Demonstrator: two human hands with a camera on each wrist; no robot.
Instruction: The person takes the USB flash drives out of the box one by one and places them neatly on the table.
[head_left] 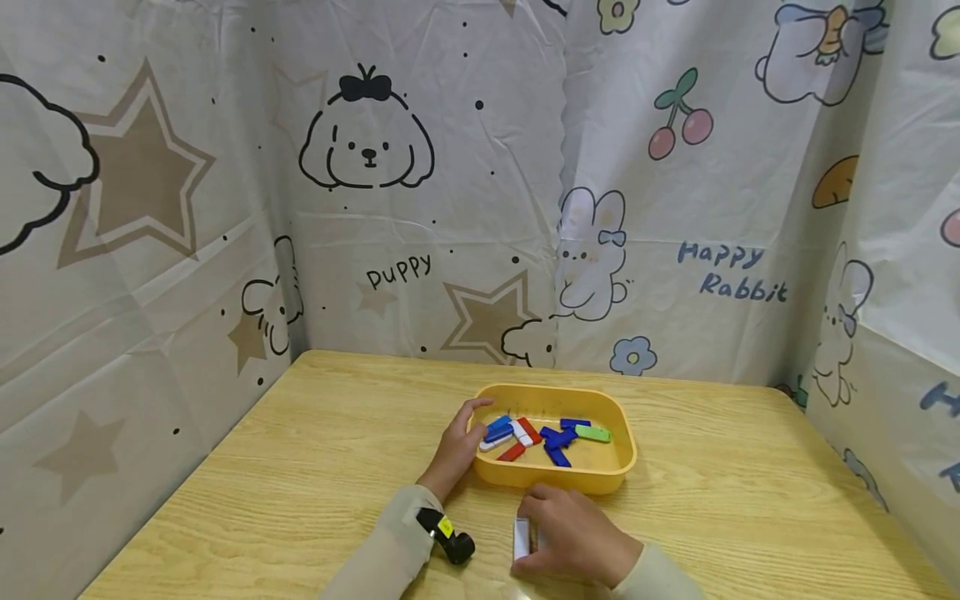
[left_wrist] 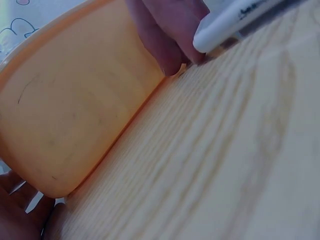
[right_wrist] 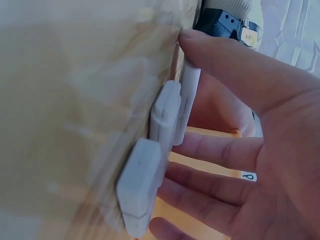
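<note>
At lower centre, the right hand (head_left: 576, 531) pinches a white rectangular block (head_left: 521, 540); the left hand (head_left: 453, 450) grips a yellow plastic tub (head_left: 555, 478).

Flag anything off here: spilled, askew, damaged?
A thin dark line on the side of the yellow bin, left wrist view: could be a scratch or just a stray hair, can't tell which. Nothing else stands out.

In the head view the right fingers (head_left: 536, 498) partly hide the white blocks (head_left: 521, 540); from the left wrist, lettering (left_wrist: 248, 8) on one blurs past reading — and the corner cuts off the left fingers (left_wrist: 41, 212).
</note>
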